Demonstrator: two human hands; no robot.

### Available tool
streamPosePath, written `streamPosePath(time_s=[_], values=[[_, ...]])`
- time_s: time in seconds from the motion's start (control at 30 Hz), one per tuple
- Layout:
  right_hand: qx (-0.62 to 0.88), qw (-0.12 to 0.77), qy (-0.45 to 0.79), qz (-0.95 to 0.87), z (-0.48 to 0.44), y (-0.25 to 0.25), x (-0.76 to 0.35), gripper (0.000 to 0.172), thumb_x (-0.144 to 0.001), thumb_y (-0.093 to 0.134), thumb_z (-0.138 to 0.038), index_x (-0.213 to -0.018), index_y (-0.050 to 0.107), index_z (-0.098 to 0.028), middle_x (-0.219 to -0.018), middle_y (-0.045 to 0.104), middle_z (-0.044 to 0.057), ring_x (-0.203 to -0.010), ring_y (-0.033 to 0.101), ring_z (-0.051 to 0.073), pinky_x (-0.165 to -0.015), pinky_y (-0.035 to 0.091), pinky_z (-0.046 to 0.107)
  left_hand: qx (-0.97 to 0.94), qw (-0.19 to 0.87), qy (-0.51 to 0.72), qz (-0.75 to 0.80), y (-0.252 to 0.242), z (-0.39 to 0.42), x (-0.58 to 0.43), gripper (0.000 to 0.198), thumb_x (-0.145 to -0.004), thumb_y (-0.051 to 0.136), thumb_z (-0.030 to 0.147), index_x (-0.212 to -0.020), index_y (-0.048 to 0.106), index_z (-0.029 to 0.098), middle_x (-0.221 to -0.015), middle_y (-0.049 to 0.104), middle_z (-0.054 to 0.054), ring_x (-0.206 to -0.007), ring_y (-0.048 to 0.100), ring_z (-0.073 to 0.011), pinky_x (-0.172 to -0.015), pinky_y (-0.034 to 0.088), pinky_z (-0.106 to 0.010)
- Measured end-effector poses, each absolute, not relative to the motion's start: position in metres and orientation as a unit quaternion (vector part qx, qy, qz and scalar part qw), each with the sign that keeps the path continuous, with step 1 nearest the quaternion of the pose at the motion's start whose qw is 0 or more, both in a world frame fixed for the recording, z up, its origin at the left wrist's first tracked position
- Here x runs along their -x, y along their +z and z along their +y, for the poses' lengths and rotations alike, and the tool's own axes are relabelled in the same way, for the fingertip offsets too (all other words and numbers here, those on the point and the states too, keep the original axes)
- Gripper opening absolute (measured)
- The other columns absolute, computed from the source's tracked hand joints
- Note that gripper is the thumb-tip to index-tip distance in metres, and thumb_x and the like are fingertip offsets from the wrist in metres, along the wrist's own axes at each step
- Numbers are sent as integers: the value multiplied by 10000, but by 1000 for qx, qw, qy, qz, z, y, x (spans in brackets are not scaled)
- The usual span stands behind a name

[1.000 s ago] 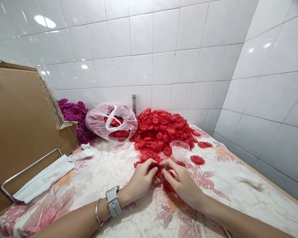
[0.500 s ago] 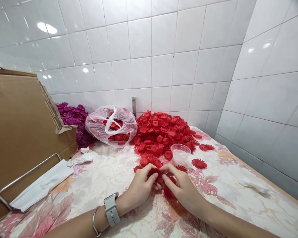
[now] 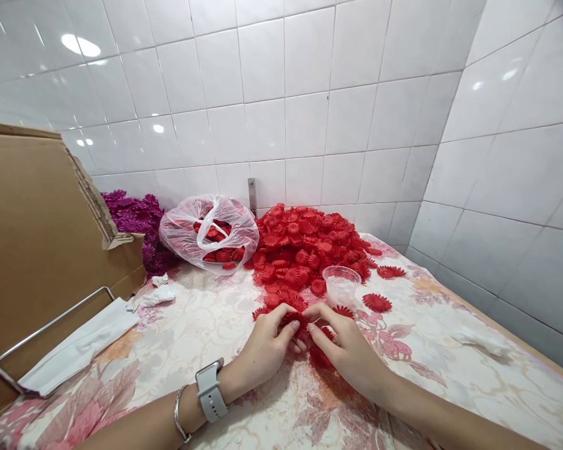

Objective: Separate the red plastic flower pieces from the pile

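One red flower (image 3: 297, 322) pinched between left hand (image 3: 261, 351) and right hand (image 3: 346, 351); one cup (image 3: 341, 287) nearby.

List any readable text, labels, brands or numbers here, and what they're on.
None readable.
Cardboard box, plastic bag and clear cup show no print.
The watch on the left wrist shows no legible screen.
The red flower pinched between left hand and right hand bears no marking.

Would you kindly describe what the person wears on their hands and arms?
Both forearms are bare: no sleeves, no gloves. The left hand has at its wrist a light grey smartwatch and a thin silver metal bangle. The right hand wears nothing visible.
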State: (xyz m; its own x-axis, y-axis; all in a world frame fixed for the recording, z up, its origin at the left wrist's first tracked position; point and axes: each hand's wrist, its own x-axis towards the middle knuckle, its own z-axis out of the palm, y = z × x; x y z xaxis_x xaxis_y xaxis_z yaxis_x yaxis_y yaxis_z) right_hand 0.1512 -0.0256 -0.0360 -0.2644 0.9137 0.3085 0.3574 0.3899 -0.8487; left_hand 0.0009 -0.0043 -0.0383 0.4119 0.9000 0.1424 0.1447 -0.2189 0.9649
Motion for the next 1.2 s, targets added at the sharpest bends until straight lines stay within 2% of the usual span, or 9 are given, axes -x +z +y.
streamPosePath(time_s=[0.47, 0.67, 0.87, 1.2], values=[[440, 419, 340, -718, -23, -37, -151, 118, -818, 397, -191, -853, 510, -184, -808, 610, 30, -693, 615, 157, -636, 470, 276, -660, 519, 391, 378, -39, -4, 0, 104, -797, 470, 258, -759, 509, 170, -612, 571, 6, -578, 585, -144, -586, 488, -276], [445, 419, 334, -717, -24, -38, -152, 121, -817, 395, -205, -853, 509, -195, -809, 612, 23, -678, 612, 153, -599, 462, 263, -657, 523, 394, 374, -40, -4, -1, 119, -790, 494, 282, -760, 526, 171, -613, 581, 1, -583, 584, -151, -590, 489, -286], [450, 413, 320, -725, -23, -39, -152, 122, -820, 393, -205, -841, 512, -192, -783, 629, 24, -711, 612, 170, -671, 460, 295, -647, 533, 390, 380, -43, -3, -1, 134, -790, 493, 307, -779, 523, 177, -615, 591, 1, -582, 588, -152, -594, 486, -289], [455, 411, 316, -724, -23, -39, -153, 128, -818, 395, -203, -845, 520, -200, -758, 641, 17, -742, 622, 183, -685, 456, 299, -653, 527, 386, 384, -42, -3, -2, 132, -797, 478, 295, -788, 510, 168, -639, 582, -6, -580, 588, -144, -581, 481, -275]])
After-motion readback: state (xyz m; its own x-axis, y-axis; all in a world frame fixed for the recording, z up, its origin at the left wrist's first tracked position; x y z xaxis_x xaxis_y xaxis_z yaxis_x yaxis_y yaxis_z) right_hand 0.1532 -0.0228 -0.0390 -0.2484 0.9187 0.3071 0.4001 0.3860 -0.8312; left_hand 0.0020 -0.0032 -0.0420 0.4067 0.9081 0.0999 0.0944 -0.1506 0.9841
